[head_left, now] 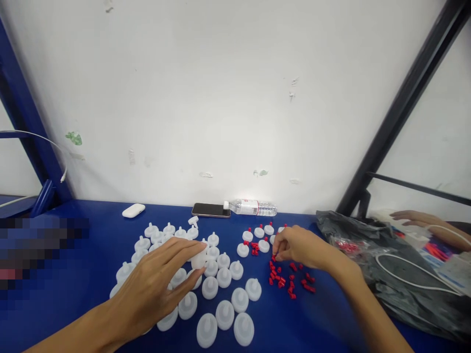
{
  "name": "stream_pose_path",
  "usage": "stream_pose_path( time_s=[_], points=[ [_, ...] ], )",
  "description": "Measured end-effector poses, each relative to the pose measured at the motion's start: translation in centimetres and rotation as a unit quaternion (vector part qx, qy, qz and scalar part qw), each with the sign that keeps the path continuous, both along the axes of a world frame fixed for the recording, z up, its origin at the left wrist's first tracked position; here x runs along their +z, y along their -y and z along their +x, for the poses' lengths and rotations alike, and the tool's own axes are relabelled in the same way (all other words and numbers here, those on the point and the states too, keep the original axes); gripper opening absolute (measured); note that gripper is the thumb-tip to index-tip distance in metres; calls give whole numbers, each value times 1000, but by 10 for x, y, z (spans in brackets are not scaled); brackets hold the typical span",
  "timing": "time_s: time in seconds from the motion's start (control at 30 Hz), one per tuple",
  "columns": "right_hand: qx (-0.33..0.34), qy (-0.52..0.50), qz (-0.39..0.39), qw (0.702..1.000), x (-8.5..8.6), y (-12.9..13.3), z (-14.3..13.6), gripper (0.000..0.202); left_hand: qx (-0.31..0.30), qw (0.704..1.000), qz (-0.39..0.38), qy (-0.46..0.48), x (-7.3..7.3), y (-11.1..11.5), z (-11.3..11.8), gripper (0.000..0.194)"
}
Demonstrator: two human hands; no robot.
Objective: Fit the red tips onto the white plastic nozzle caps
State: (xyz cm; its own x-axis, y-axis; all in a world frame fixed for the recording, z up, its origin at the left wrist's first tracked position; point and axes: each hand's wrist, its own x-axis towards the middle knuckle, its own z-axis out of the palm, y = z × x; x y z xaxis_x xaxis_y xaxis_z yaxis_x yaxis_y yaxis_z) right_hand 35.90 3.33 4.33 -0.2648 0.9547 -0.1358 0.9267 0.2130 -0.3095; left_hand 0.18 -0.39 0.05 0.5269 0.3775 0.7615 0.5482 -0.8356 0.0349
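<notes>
Many white round caps with nozzles (224, 314) lie on the blue table at centre left. My left hand (158, 279) is over them, its thumb and fingertips closed round one white cap (199, 259). My right hand (294, 247) is at the edge of the scattered small red tips (281, 282), fingers pinched together and pointing down; what they hold, if anything, is too small to make out. Just left of it stand several white caps with red tips fitted (247, 236), with a few loose red tips (255, 248) among them.
Along the wall are a white case (134, 211), a phone (211, 210) and a clear bottle (253, 207). A dark plastic bag (397, 274) with a small bag of red pieces (349, 246) and a white cable lies at right. Another person's hand (412, 215) shows beyond the frame post.
</notes>
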Motion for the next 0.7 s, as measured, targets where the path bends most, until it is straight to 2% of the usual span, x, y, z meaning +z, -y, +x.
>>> stream_pose_path(
  time_s=[0.23,0.4,0.5,0.57,0.63,0.7],
  points=[
    [-11,10,15,1000,-7,-2,0,16,-11,1000,-5,-8,-1,0,-1,34],
    [6,-46,89,995,9,5,-8,12,-16,1000,-2,-3,-1,-1,0,35],
    [18,-149,145,978,18,15,-30,22,-24,1000,13,-10,-1,-1,-1,36],
    [29,-281,165,945,18,23,-49,18,-26,999,22,-17,-2,0,-1,37],
    [46,-379,153,911,12,29,-67,12,-27,999,23,-20,-2,0,-2,38],
    [65,-431,121,892,4,32,-82,9,-30,999,24,-20,-1,1,-2,39]
  ],
)
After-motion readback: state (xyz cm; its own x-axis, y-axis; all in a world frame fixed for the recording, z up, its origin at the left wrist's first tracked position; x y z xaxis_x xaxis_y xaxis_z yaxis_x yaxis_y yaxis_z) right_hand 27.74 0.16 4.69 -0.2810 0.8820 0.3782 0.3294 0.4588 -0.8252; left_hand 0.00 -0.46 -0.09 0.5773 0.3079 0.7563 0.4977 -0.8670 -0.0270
